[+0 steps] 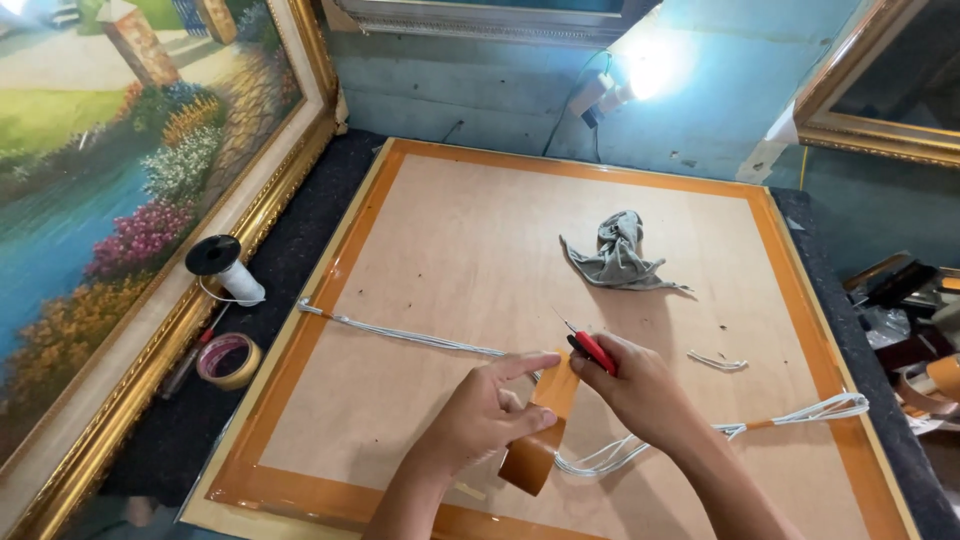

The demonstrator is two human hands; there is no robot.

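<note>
Where the two hands meet over the lower middle of the backing board (pixel 450 260), the left hand (pixel 480 415) has its fingers (pixel 530 422) clamped on a roll of brown tape (pixel 530 462), thumb and forefinger pinching a pulled-out strip that rises toward the other hand. Right hand (pixel 640 385): fingers closed around a red-handled cutter (pixel 592 349), its thin metal tip pointing up and left, just above the top end of the strip. White cord (pixel 420 338): several strands running from the board's left border, passing under the hands, looping below the tape roll and ending in a bundle at the right border. Short cord scrap (pixel 717 361): lying loose on the board, right of the right hand. Grey cloth (pixel 618 255): crumpled, upper middle of the board, well apart from the hands. Backing board: pale brown, flat on the dark counter (pixel 310 215), edged all round with glossy orange-brown tape. Spool of white cord (pixel 228 268): black-capped, on the counter left of the board. Second tape roll (pixel 228 360): tan ring with a pinkish core, lying flat just below the spool, a thin tool with a red grip beside it. Framed landscape painting (pixel 110 190): gilt frame, leaning at far left. Lamp (pixel 640 65): lit, on the blue wall behind.
</note>
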